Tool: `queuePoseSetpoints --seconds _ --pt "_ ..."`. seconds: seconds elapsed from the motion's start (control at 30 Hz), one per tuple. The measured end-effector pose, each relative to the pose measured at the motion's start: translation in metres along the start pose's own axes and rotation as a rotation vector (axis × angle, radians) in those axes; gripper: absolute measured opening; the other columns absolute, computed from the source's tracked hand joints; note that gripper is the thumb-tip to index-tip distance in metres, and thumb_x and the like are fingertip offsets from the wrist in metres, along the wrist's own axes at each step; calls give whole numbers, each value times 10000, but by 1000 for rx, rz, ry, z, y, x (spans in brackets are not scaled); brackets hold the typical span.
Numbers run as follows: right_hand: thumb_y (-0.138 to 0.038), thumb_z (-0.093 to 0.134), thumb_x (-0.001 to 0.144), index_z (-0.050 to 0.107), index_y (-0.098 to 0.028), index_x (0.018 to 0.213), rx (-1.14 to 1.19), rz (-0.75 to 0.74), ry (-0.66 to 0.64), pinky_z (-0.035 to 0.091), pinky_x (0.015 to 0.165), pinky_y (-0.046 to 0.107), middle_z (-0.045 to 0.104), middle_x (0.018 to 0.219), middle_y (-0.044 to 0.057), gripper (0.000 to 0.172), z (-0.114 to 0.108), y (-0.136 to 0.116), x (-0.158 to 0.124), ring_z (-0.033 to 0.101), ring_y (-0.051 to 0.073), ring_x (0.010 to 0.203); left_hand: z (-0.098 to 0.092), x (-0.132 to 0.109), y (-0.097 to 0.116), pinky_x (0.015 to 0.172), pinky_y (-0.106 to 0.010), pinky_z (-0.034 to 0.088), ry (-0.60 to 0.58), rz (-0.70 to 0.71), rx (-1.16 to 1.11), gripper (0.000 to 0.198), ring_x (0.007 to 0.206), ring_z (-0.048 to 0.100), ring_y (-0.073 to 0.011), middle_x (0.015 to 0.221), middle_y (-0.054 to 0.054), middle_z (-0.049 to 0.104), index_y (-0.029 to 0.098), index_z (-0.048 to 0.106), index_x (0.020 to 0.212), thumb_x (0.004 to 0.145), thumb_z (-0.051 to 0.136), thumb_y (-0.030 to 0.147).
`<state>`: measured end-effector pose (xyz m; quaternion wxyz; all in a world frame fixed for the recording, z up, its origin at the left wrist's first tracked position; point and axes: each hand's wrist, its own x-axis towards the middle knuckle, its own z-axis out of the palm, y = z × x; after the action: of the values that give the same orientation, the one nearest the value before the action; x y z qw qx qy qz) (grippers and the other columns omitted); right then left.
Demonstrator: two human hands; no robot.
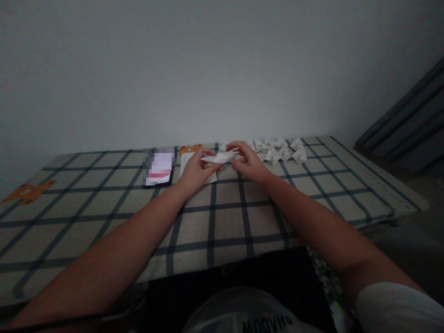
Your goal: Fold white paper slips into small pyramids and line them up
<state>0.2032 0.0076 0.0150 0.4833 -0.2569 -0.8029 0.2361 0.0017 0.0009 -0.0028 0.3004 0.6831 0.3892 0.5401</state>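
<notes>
One camera rides on the person's head, facing forward and down across the checked cloth (225, 222) toward the wall (208, 69) behind it. The cloth's near edge lies close beneath the camera.

Left hand (197, 170) and right hand (248, 163) close together well ahead, fingers pinched, both arms outstretched.

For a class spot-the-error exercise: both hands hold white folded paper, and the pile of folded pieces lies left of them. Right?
No. The head view shows the pile of folded pieces lying right of the hands, not left. The left hand and right hand do hold the white folded paper.
</notes>
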Motion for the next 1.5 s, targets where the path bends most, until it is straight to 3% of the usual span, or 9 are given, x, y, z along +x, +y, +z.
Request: queuePoseSetpoints --seconds 0.17,0.37,0.5,0.67,0.93,1.1,1.27,1.37,1.5 --pt "-296 607 806 637 -203 1004 -167 -109 -129 525 624 248 503 1134 99 221 -2 2 0 517 208 1068 -2 -2 6 589 -215 441 -19 3 108 379 679 570 -107 954 2 591 215 545 979 679 751 322" --pt "-337 598 848 689 -180 851 -259 -126 -54 495 700 279 597 957 77 182 0 9 3 565 162 896 -2 -3 13 505 -200 363 -37 -17 159 350 555 503 -82 863 12 583 216 555 965 706 736 368" --pt "-352 604 841 656 -162 832 -237 -21 -28 464 643 250 643 822 47 197 3 5 3 580 139 761 -1 -3 12 434 -188 249 -28 -52 161 383 448 396 -67 671 49 517 236 570 992 691 755 384" --pt "-383 597 831 612 -172 842 -178 61 -18 444 635 243 634 829 37 212 5 2 4 572 144 768 -2 -1 10 405 -188 215 -10 -84 118 411 400 367 -62 557 75 457 241 590 992 651 791 352" --pt "-381 609 816 575 -170 910 -118 75 -26 440 709 274 615 833 24 233 6 4 3 567 140 758 3 -1 11 543 -217 494 -22 -178 -202 431 444 500 -73 496 100 457 212 578 1080 698 754 301" --pt "-378 612 806 468 -199 1187 95 196 -159 456 579 245 612 776 -18 445 6 4 0 571 114 611 1 0 14 549 -205 517 11 -190 -192 472 532 604 -101 563 59 577 198 577 1105 684 764 297" --pt "-295 565 828 468 -208 1211 127 188 -190 482 583 231 593 746 -31 405 6 -1 -1 586 103 619 0 0 14 618 -228 548 16 -214 -263 529 601 625 -99 704 20 657 206 585 1160 677 773 308" --pt "-280 574 826 465 -198 1241 94 170 -199 473 577 226 568 681 -46 437 6 -2 -1 579 106 614 1 0 11 707 -275 559 -59 -292 -338 424 736 656 -137 873 -53 702 155 662 1042 682 766 355" --pt "-291 590 814 519 -184 1209 101 226 -209 483 568 223 605 700 -31 416 7 -1 0 595 104 607 1 0 8 771 -314 553 -53 -283 -278 349 754 657 -155 888 -78 721 130 717 889 684 760 409"
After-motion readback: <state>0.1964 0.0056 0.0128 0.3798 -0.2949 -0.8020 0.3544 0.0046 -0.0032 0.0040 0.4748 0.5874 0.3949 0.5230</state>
